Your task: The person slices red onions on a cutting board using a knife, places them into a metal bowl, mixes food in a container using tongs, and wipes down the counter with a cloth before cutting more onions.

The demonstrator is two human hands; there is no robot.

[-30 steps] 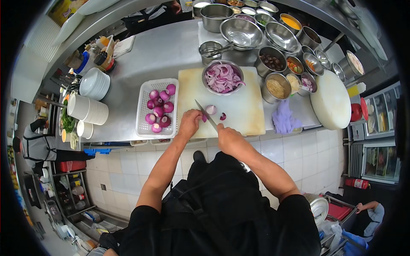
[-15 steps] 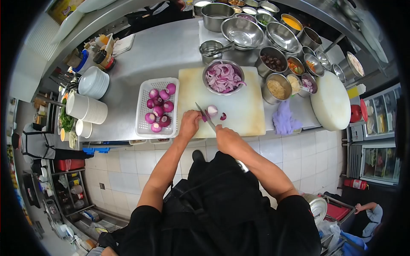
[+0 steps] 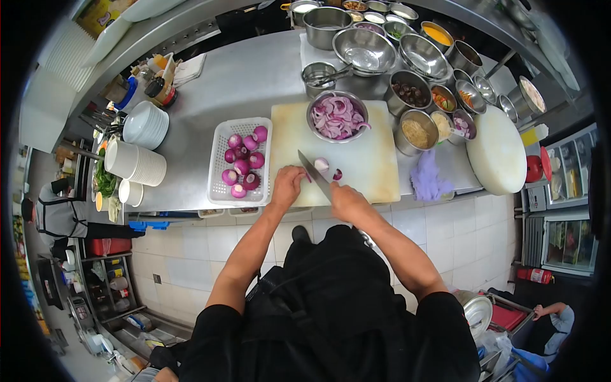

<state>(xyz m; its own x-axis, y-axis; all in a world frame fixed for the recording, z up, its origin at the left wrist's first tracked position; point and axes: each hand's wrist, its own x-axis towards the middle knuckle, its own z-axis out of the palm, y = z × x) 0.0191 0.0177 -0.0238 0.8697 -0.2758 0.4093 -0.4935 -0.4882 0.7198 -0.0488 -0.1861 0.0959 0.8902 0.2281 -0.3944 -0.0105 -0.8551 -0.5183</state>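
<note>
My right hand (image 3: 348, 202) is wrapped round the handle of a kitchen knife (image 3: 312, 170), its blade slanting up and left over the white cutting board (image 3: 375, 159). Left of the blade, my left hand (image 3: 289, 184) has its fingers pinched on a small piece of red onion (image 3: 309, 177), mostly hidden. A peeled onion piece (image 3: 321, 165) lies just right of the knife, with a dark purple scrap (image 3: 337, 174) beside it. At the board's far edge, a steel bowl (image 3: 310, 123) holds sliced red onion (image 3: 337, 117). The white perforated basket (image 3: 217, 153) to the left contains several whole red onions (image 3: 242, 167).
A purple cloth (image 3: 429, 178) lies right of the board, near a round white block (image 3: 499, 151). Steel pots and bowls (image 3: 364, 49) crowd the back right. Stacked white bowls (image 3: 135, 162) stand left. One co-worker (image 3: 57, 213) is at far left, another person's arm (image 3: 554, 311) at lower right.
The knife and my right hand have shifted slightly right, and more of the blade's flat side shows. Less of the onion piece shows at my left fingertips. The whole view has moved slightly.
</note>
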